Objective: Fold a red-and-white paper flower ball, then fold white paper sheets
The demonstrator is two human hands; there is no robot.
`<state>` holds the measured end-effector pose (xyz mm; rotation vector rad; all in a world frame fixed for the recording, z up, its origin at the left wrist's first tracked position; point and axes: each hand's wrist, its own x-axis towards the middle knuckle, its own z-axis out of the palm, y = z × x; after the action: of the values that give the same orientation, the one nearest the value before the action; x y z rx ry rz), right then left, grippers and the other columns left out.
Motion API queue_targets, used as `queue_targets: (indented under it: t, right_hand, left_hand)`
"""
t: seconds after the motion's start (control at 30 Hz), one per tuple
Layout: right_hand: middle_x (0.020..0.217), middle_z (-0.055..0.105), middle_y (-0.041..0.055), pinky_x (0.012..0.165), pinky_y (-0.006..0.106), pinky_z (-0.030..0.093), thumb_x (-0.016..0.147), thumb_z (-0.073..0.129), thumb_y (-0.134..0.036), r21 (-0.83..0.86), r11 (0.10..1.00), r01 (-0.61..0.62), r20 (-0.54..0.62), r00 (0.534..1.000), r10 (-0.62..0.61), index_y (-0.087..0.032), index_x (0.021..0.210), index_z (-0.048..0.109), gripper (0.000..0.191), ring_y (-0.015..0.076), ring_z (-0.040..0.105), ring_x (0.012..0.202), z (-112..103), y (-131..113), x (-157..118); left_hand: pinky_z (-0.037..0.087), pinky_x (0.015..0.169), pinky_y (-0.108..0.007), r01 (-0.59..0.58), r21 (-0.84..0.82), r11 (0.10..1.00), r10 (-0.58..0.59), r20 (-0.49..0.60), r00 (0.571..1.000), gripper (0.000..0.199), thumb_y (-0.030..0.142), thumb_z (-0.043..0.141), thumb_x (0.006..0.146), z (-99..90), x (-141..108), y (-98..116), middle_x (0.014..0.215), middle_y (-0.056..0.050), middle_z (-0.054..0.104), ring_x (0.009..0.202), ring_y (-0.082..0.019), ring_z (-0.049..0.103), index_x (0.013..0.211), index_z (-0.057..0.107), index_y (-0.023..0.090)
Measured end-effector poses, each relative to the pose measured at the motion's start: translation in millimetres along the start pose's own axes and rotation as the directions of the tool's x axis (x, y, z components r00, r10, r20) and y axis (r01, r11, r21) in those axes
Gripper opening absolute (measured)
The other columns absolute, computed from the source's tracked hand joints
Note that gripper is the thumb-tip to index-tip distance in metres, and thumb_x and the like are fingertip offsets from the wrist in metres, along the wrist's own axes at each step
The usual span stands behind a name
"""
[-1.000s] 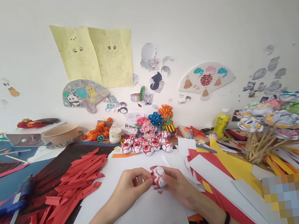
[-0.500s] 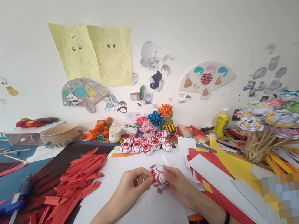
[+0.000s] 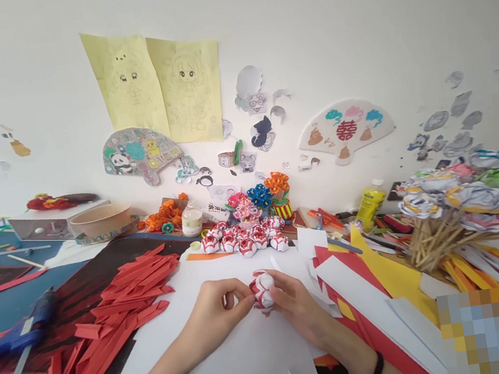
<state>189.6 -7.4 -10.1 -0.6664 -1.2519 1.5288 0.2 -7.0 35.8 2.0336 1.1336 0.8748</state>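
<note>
Flower (image 3: 262,289) partly hidden by right hand (image 3: 300,309) gripping it — underside unclear; left hand (image 3: 219,313) pinches its edge. Folded paper — rounded, overlapping, red-white.

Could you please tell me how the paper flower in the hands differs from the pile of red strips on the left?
Colour: the paper flower is white with red edging, while the red strips look red throughout.
Shape: the flower is compact and rounded, with layered petals; the strips are long, narrow and creased.
Pose: the flower is held between left hand and right hand; the strips lie in a loose pile.
Both appear to be folded paper.
</note>
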Motion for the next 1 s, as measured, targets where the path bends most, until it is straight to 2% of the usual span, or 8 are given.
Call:
queue_targets:
  t: [0.2, 0.37, 0.47, 0.67, 0.77, 0.9, 1.0]
  right_hand:
    - [0.096, 0.066, 0.005, 0.069, 0.03, 0.047, 0.069, 0.081, -0.036, -0.075, 0.997, -0.013, -0.065, 0.998, 0.008, -0.021, 0.108, 0.058, 0.048, 0.0189, 0.061, 0.083, 1, 3, -3]
    - [0.088, 0.067, 0.0019, 0.068, 0.026, 0.046, 0.07, 0.081, -0.029, -0.047, 0.999, 0.027, -0.05, 0.998, -0.029, -0.02, 0.097, 0.056, 0.039, 0.0148, 0.06, 0.078, 4, 2, -5]
    - [0.088, 0.067, 0.0015, 0.067, 0.026, 0.046, 0.07, 0.081, -0.029, -0.048, 0.998, 0.038, -0.059, 0.997, -0.041, -0.02, 0.096, 0.056, 0.037, 0.0134, 0.06, 0.074, 4, 2, -4]
    - [0.093, 0.066, 0.0043, 0.065, 0.027, 0.046, 0.072, 0.079, -0.032, -0.06, 0.997, 0.055, -0.061, 0.996, -0.059, -0.019, 0.101, 0.057, 0.038, 0.0153, 0.06, 0.077, 1, 1, -3]
    - [0.094, 0.066, 0.0036, 0.069, 0.026, 0.047, 0.071, 0.081, -0.029, -0.048, 0.997, 0.06, -0.058, 0.996, -0.063, -0.019, 0.097, 0.057, 0.037, 0.0151, 0.06, 0.081, 3, 0, -3]
    - [0.089, 0.067, 0.0015, 0.066, 0.023, 0.045, 0.069, 0.082, -0.026, -0.021, 0.998, 0.063, -0.036, 0.997, -0.064, -0.019, 0.094, 0.054, 0.038, 0.013, 0.059, 0.079, 5, -1, -5]
    - [0.089, 0.067, 0.0019, 0.066, 0.024, 0.045, 0.07, 0.081, -0.027, -0.016, 0.998, 0.06, -0.025, 0.998, -0.06, -0.019, 0.094, 0.053, 0.038, 0.0132, 0.059, 0.078, 6, -2, -5]
  left_hand:
    - [0.037, 0.055, -0.021, -0.109, 0.175, 0.978, 0.128, -0.103, 0.986, 0.016, 0.019, 0.053, 0.081, 5.3, -6, -3, 0.065, 0.001, 0.065, 0.056, -0.011, 0.049, 0.07, 0.066, 0.018]
    - [0.035, 0.055, -0.021, -0.222, 0.292, 0.93, 0.277, -0.163, 0.947, 0.017, 0.018, 0.051, 0.084, 11.5, -9, -9, 0.06, 0.002, 0.057, 0.055, -0.009, 0.046, 0.07, 0.061, 0.018]
    - [0.035, 0.054, -0.021, -0.221, 0.262, 0.939, 0.269, -0.163, 0.949, 0.017, 0.018, 0.052, 0.084, 10.2, -7, -8, 0.061, 0.002, 0.058, 0.054, -0.009, 0.045, 0.07, 0.062, 0.018]
    - [0.036, 0.052, -0.02, -0.088, 0.133, 0.987, 0.107, -0.145, 0.984, 0.014, 0.023, 0.056, 0.083, 5.7, -4, -5, 0.066, 0.002, 0.065, 0.053, -0.009, 0.043, 0.076, 0.067, 0.02]
    - [0.036, 0.053, -0.02, -0.123, 0.153, 0.98, 0.148, -0.159, 0.976, 0.014, 0.019, 0.054, 0.083, 7.7, -4, -8, 0.065, 0.003, 0.064, 0.054, -0.009, 0.044, 0.076, 0.066, 0.019]
    - [0.035, 0.053, -0.019, -0.204, 0.227, 0.952, 0.249, -0.191, 0.95, 0.015, 0.017, 0.052, 0.083, 10.9, -6, -10, 0.061, 0.003, 0.057, 0.054, -0.009, 0.044, 0.074, 0.063, 0.018]
    - [0.034, 0.052, -0.019, -0.22, 0.241, 0.945, 0.268, -0.189, 0.945, 0.016, 0.017, 0.051, 0.084, 11.8, -8, -10, 0.06, 0.004, 0.053, 0.054, -0.008, 0.042, 0.073, 0.062, 0.018]
